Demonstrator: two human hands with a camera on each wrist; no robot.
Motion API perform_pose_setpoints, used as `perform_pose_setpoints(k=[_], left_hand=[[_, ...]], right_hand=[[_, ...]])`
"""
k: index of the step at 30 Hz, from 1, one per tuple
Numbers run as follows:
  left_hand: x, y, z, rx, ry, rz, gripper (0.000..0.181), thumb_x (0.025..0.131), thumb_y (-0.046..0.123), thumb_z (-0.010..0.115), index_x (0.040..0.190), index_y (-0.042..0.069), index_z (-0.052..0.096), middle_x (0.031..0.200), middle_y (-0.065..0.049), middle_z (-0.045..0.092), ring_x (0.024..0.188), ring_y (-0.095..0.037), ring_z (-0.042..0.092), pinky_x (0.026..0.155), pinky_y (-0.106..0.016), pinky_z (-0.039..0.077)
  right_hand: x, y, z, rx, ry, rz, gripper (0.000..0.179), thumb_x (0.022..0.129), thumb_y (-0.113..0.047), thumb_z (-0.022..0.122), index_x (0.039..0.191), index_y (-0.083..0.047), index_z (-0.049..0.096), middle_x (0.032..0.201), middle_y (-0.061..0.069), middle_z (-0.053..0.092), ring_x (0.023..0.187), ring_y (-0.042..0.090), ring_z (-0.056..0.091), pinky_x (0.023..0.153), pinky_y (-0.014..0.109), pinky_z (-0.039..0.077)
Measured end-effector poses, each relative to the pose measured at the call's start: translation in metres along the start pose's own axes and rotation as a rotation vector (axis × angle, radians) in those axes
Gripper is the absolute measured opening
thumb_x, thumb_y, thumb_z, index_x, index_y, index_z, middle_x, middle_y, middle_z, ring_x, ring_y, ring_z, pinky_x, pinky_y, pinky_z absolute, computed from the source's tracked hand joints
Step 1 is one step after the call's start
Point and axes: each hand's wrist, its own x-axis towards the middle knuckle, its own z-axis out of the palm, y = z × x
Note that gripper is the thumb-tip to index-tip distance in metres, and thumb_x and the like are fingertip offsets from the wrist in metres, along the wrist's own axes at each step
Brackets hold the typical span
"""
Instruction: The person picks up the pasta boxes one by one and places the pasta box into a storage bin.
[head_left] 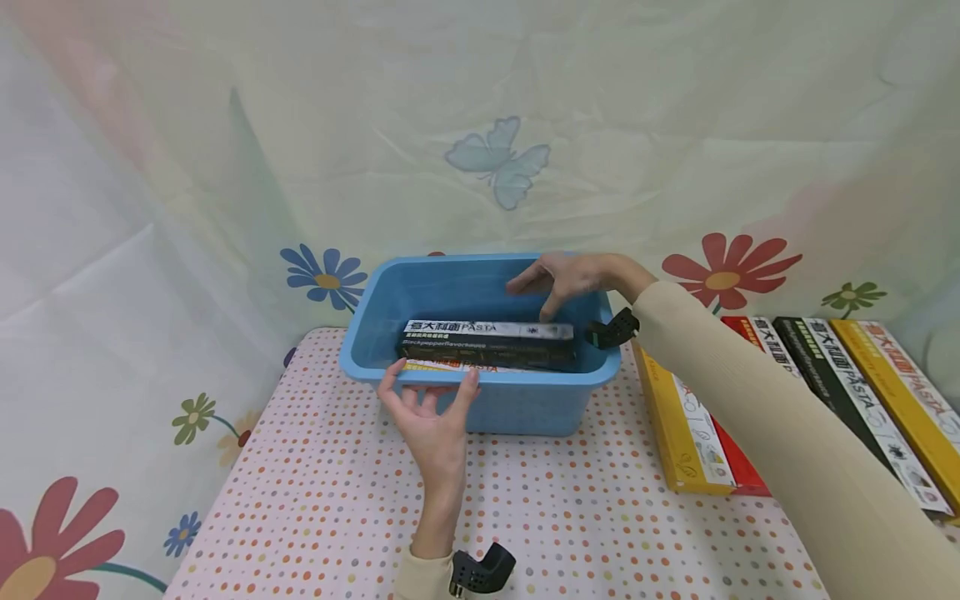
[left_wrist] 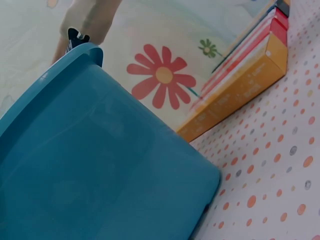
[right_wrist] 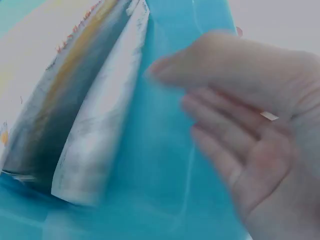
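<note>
- Looks like a small draped tabletop set-up; hard to pin down as home, lab or studio.
- Hung behind and at the left with a pale, creased sheet (head_left: pixel 600 192), printed with a blue butterfly (head_left: pixel 498 162) and large flowers (head_left: pixel 723 271).
- Covered below with a spotted tablecloth (head_left: pixel 555 508).
- Supplied with household goods: pasta boxes (head_left: pixel 862 400) and a blue plastic tub (head_left: pixel 525 408).
- Equipped for recording, judging by the black wrist cameras (head_left: pixel 474 575).

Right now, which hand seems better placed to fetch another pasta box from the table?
Probably the right hand: it looks empty and is nearer the outside pasta boxes; the left hand touches the blue bin.
</note>
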Motion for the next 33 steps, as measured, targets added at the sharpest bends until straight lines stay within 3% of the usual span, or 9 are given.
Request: perform_pose_setpoints(k=[5, 12, 18, 24, 28, 30, 31, 33], left_hand=[[0.002, -0.002, 0.002, 0.002, -0.008, -0.003, 0.086, 0.084, -0.006, 0.083, 0.150, 0.011, 0.029, 0.127, -0.019, 0.053, 0.089, -0.026, 0.062, 0.079, -0.048, 0.068], [0.006, -0.004, -0.003, 0.006, 0.002, -0.006, 0.087, 0.084, -0.008, 0.082, 0.150, 0.011, 0.028, 0.124, -0.019, 0.052, 0.088, -0.026, 0.062, 0.079, -0.048, 0.068], [0.009, -0.008, -0.004, 0.001, -0.002, 0.001, 0.087, 0.084, -0.007, 0.083, 0.150, 0.010, 0.028, 0.121, -0.020, 0.051, 0.086, -0.026, 0.062, 0.079, -0.048, 0.068], [0.011, -0.011, -0.001, -0.017, 0.001, 0.005, 0.087, 0.084, -0.007, 0.083, 0.150, 0.011, 0.029, 0.122, -0.019, 0.052, 0.085, -0.026, 0.061, 0.080, -0.048, 0.068], [0.011, -0.012, 0.001, -0.031, 0.000, 0.001, 0.087, 0.084, -0.007, 0.082, 0.150, 0.011, 0.029, 0.120, -0.019, 0.051, 0.084, -0.026, 0.060, 0.080, -0.049, 0.068], [0.012, -0.012, 0.002, -0.036, -0.007, 0.001, 0.087, 0.085, -0.007, 0.082, 0.150, 0.011, 0.028, 0.121, -0.019, 0.051, 0.085, -0.026, 0.060, 0.081, -0.049, 0.068], [0.012, -0.012, 0.003, -0.037, -0.008, 0.001, 0.087, 0.085, -0.007, 0.082, 0.150, 0.011, 0.028, 0.121, -0.019, 0.051, 0.085, -0.026, 0.060, 0.081, -0.050, 0.068], [0.013, -0.012, 0.003, -0.039, -0.007, 0.000, 0.087, 0.085, -0.007, 0.082, 0.150, 0.012, 0.028, 0.121, -0.019, 0.051, 0.086, -0.026, 0.060, 0.082, -0.050, 0.068]], right_hand=[[-0.009, -0.011, -0.005, 0.024, 0.071, -0.092, 0.064, 0.094, 0.006, 0.072, 0.152, 0.006, 0.047, 0.160, 0.022, 0.043, 0.151, 0.038, 0.038, 0.121, 0.058, 0.040], [-0.032, -0.034, -0.003, -0.009, 0.092, -0.175, 0.055, 0.098, -0.001, 0.070, 0.150, 0.003, 0.053, 0.156, 0.019, 0.051, 0.148, 0.034, 0.045, 0.119, 0.053, 0.045], [-0.064, -0.049, 0.001, -0.076, 0.160, -0.241, 0.050, 0.100, -0.004, 0.069, 0.148, 0.003, 0.055, 0.152, 0.018, 0.056, 0.144, 0.035, 0.050, 0.119, 0.053, 0.045], [-0.118, -0.048, 0.019, -0.076, 0.445, -0.235, 0.050, 0.101, -0.006, 0.068, 0.149, -0.002, 0.055, 0.150, 0.017, 0.057, 0.142, 0.037, 0.051, 0.116, 0.064, 0.045], [-0.150, -0.023, 0.048, -0.074, 0.698, -0.153, 0.053, 0.100, -0.009, 0.070, 0.150, -0.005, 0.055, 0.150, 0.018, 0.057, 0.136, 0.039, 0.055, 0.106, 0.026, 0.055], [-0.162, -0.007, 0.066, -0.078, 0.807, -0.101, 0.054, 0.099, -0.010, 0.072, 0.150, -0.005, 0.055, 0.149, 0.019, 0.058, 0.133, 0.041, 0.056, 0.099, 0.010, 0.050], [-0.166, 0.001, 0.075, -0.071, 0.848, -0.070, 0.055, 0.098, -0.010, 0.073, 0.150, -0.004, 0.055, 0.149, 0.021, 0.058, 0.133, 0.043, 0.056, 0.100, 0.011, 0.051], [-0.172, 0.018, 0.095, -0.052, 0.904, -0.005, 0.057, 0.098, -0.010, 0.074, 0.150, -0.002, 0.053, 0.149, 0.024, 0.055, 0.134, 0.047, 0.053, 0.107, 0.031, 0.056]])
